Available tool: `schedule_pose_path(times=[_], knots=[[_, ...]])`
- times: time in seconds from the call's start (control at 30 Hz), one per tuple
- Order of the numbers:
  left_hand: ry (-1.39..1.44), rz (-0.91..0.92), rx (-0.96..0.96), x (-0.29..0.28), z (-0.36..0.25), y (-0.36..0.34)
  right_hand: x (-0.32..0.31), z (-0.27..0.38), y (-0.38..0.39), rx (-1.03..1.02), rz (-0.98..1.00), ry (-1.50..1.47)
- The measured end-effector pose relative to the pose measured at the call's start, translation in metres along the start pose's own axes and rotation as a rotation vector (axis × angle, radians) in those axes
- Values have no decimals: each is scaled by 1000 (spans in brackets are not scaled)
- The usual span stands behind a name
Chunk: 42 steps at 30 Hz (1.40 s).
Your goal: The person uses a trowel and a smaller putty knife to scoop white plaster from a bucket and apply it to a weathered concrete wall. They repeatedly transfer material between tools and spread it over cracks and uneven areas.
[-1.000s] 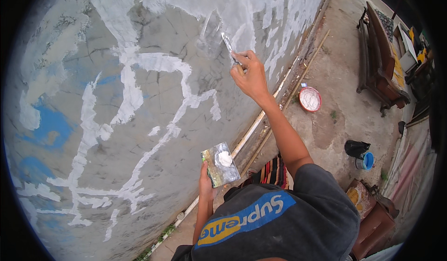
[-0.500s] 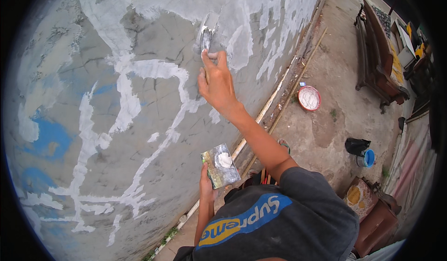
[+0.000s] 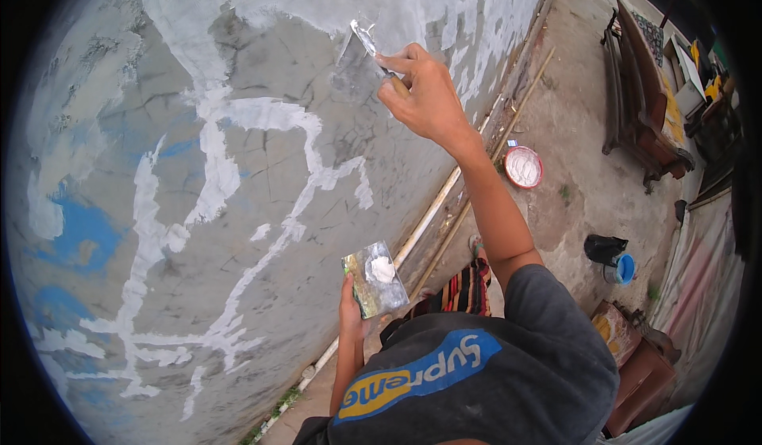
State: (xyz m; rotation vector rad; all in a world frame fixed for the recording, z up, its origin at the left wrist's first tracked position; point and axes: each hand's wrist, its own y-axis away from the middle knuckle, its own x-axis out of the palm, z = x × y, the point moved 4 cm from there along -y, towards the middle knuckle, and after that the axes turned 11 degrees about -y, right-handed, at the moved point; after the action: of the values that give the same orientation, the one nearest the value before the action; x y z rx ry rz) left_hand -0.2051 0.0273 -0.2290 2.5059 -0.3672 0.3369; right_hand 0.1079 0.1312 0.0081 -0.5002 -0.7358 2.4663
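Note:
My right hand (image 3: 429, 100) is closed around the handle of a putty knife (image 3: 364, 40). The knife's blade slants up and left against the grey wall (image 3: 262, 167), with a bit of white putty near its tip. Damp-looking grey patches lie beside the blade. Lower down, my left hand (image 3: 350, 308) grips the edge of a flat rectangular board (image 3: 367, 292), held just off the wall. On this board sits a dab of white putty (image 3: 382, 269). White putty streaks (image 3: 274, 116) run in branching lines over the wall, with blue paint (image 3: 87, 238) at the left.
A red-rimmed basin (image 3: 541, 177) of white putty stands on the concrete ground to the right. A white pipe (image 3: 429, 216) and a long pole (image 3: 521, 110) lie along the wall's foot. Farther right are a wooden bench (image 3: 641, 88), a black bag (image 3: 605, 248) and a blue bucket (image 3: 625, 268).
My right hand has moved right and slightly up. The putty knife has tilted from near upright to leaning left. My left hand and the board have barely shifted.

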Motion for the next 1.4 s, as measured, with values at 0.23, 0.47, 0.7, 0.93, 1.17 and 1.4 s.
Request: schedule_pose_path(times=[0.23,0.47,0.7,0.93,1.17,1.4], knots=[[26,3,-9,1,-2,3,-1,-4,22,34,2,-73],[0,-10,-15,-1,-5,4,28,-33,21,6,-204,-134],[18,-17,7,-2,0,-1,30,-11,74,74,62,-200],[-2,16,-3,0,-2,-7,40,-37,22,-22,-269,-185],[20,8,-16,0,0,-3,64,-28,79,30,20,-247],[13,34,1,-4,-3,-3,-12,-44,1,256,-36,-263]])
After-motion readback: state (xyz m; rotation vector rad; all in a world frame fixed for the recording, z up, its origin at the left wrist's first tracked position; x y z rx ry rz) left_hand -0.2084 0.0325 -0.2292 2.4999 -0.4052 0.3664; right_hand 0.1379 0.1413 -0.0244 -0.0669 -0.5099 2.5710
